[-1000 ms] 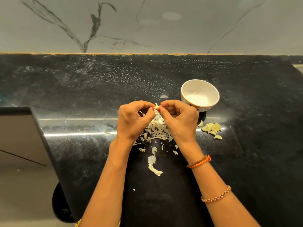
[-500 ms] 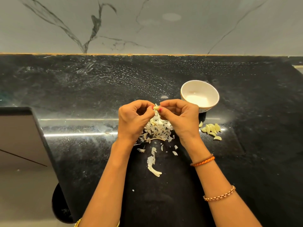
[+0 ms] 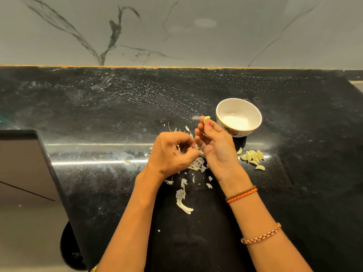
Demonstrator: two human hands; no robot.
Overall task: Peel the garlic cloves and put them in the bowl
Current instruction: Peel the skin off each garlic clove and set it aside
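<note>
One peeled garlic clove (image 3: 206,119), pale yellow and smooth, sits pinched between the thumb and fingertips of the right hand (image 3: 215,146), raised just left of the bowl (image 3: 253,125) and not yet over its rim. The left hand (image 3: 172,154) hangs loosely curled above the peel pile (image 3: 197,164), fingers drawn in; whether it grips a scrap of skin cannot be told. Judging by the bare clove, peeling of this piece looks finished and the step in hand is the carry to the bowl.

The next move calls for a short reach to the right, clearing the rim, then a release of the fingertip pinch so the clove drops inside. The bowl appears empty, its white glazed interior catching the light, a floral band on its outer wall. Several peeled cloves (image 3: 252,157), crescent-shaped and waxy, lie heaped on the bench (image 3: 117,107) just in front of the bowl, so they too seem to await transfer.

Papery white skins, thin and curled, scatter across the polished black stone, one long strip (image 3: 182,201) lying nearer the person. The bench shows streaks and speckles under a bright reflected line. Behind it rises a grey veined marble wall (image 3: 176,30). Braided and chain bracelets circle the right forearm.
</note>
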